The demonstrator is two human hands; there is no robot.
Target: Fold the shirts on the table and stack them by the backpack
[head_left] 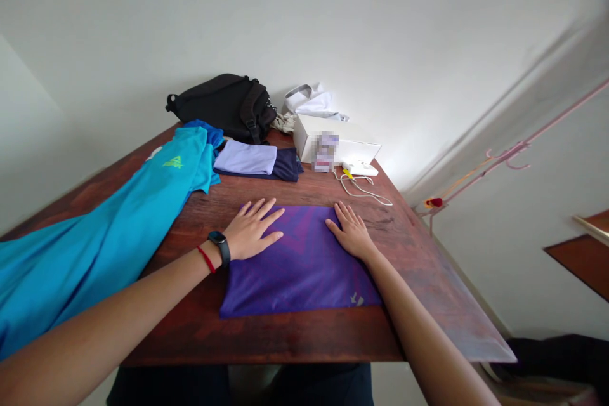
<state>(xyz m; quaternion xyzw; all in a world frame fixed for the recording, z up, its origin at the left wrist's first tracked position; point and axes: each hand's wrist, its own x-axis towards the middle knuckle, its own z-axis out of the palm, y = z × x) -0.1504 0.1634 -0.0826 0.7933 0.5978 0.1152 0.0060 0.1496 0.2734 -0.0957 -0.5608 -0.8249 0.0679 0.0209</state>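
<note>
A purple shirt (295, 273), folded into a rough rectangle, lies flat on the wooden table (352, 339). Pressing on its upper left corner is my left hand (252, 231), fingers spread, with a dark watch and a red cord at the wrist. My right hand (351, 233) rests on the upper right corner, also with outstretched fingers. Neither hand grips anything. A small light mark shows near the shirt's lower right corner. To the left, a bright blue shirt (118, 216) with a green logo stretches across the table and passes behind my left forearm.
Folded lilac cloth (247, 157) and dark navy cloth (286, 165) lie beyond the purple shirt. Behind them are a black backpack (214, 101), a white box (345, 134), a white bag (314, 100) and a white device (360, 169) with its cable. A pink rack (514, 151) stands right.
</note>
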